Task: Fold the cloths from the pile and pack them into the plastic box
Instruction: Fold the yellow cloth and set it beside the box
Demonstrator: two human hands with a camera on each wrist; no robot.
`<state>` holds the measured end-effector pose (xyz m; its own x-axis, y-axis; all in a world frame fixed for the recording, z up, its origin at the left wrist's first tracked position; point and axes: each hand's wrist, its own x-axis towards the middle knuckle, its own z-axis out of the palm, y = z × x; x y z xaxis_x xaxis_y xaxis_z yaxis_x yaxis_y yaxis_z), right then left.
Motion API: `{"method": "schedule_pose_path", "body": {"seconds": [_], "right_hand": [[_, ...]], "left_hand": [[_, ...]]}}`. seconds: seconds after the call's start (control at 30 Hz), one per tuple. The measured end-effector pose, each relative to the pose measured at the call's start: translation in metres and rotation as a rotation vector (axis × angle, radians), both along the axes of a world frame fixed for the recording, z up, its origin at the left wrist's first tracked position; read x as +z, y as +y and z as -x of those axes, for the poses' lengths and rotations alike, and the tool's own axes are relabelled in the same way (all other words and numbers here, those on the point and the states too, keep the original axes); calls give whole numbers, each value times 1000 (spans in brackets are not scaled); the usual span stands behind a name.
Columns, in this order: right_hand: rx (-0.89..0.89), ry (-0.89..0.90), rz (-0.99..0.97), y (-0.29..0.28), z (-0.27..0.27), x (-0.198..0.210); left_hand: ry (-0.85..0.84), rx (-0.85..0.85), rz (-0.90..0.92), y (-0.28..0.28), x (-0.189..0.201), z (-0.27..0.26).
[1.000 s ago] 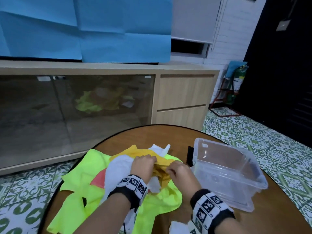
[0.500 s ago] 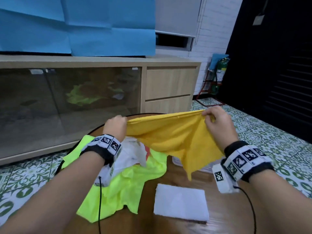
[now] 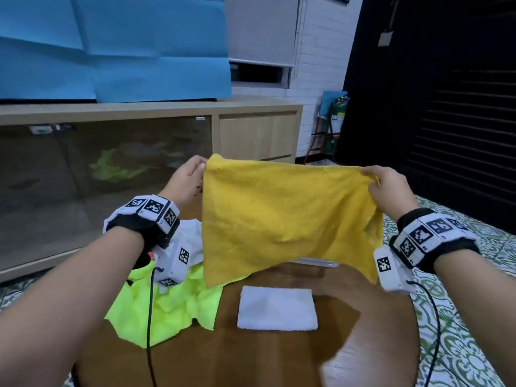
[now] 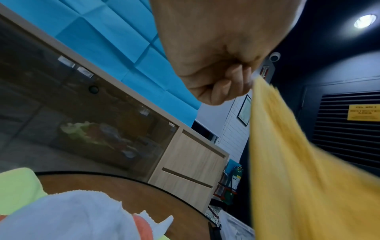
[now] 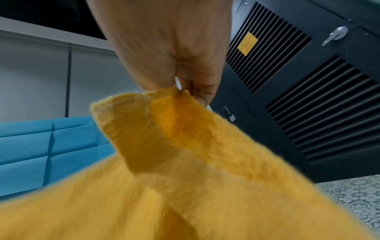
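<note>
A yellow cloth (image 3: 282, 219) hangs spread out in the air above the round wooden table (image 3: 251, 356). My left hand (image 3: 192, 170) pinches its top left corner, and my right hand (image 3: 375, 181) pinches its top right corner. The left wrist view shows my left hand (image 4: 236, 81) curled beside the yellow cloth (image 4: 298, 170). In the right wrist view my right hand (image 5: 185, 87) grips the bunched corner of the yellow cloth (image 5: 185, 162). The pile (image 3: 167, 300) of neon green and white cloths lies at the table's left. A folded white cloth (image 3: 277, 308) lies flat near the middle. The plastic box (image 3: 318, 262) is mostly hidden behind the yellow cloth.
A long wooden cabinet (image 3: 257, 132) with dark glass doors stands beyond the table. Patterned floor tiles (image 3: 460, 331) surround the table. A green fire extinguisher (image 3: 336, 121) stands at the back right by a dark louvred wall.
Both hands lifted the yellow cloth off the pile, moved apart and raised it, so it now hangs stretched out flat between them.
</note>
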<state>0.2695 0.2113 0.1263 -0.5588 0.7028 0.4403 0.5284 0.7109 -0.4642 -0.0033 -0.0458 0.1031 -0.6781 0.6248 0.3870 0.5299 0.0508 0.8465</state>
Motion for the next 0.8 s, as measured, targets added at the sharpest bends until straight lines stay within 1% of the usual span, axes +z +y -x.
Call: {"method": "schedule_pose_path", "body": {"seconds": [0.07,0.13,0.2,0.23,0.27,0.33,0.37,0.43,0.5,0.57,0.63,0.7,0.77,0.8], "right_hand": [[-7,58,37,4,-5,-2],[5,108,60,7,-6,-1],[41,138,110,3,-5,4],[89,133,133,-2,-3,8],[160,106,151,-9,2,12],[315,-9,182,-31,13,22],[380,-70,196,-43,20,25],[475,-137,230,-64,33,26],[520,-123,302,-77,43,23],[541,-82,373,-82,48,21],[551,-87,355,-80,48,21],[539,-114,289,-72,44,22],[494,-100,253,-61,35,23],[465,-75,241,-56,32,23]], "left_hand": [[-60,-3,-15,2,-3,5],[-84,57,-34,3,-7,8],[-79,86,-36,7,-9,5],[-45,66,-16,10,-9,-1],[-3,25,21,15,-9,-10],[29,-109,94,28,-7,-38],[11,-189,114,37,-8,-53],[-89,-363,100,55,-10,-84],[-169,-501,38,69,-14,-107],[-223,-562,4,77,-19,-118],[-229,-564,44,79,-24,-116],[-170,-543,128,73,-30,-106],[-117,-493,198,59,-35,-92],[-79,-442,235,51,-37,-84]]}}
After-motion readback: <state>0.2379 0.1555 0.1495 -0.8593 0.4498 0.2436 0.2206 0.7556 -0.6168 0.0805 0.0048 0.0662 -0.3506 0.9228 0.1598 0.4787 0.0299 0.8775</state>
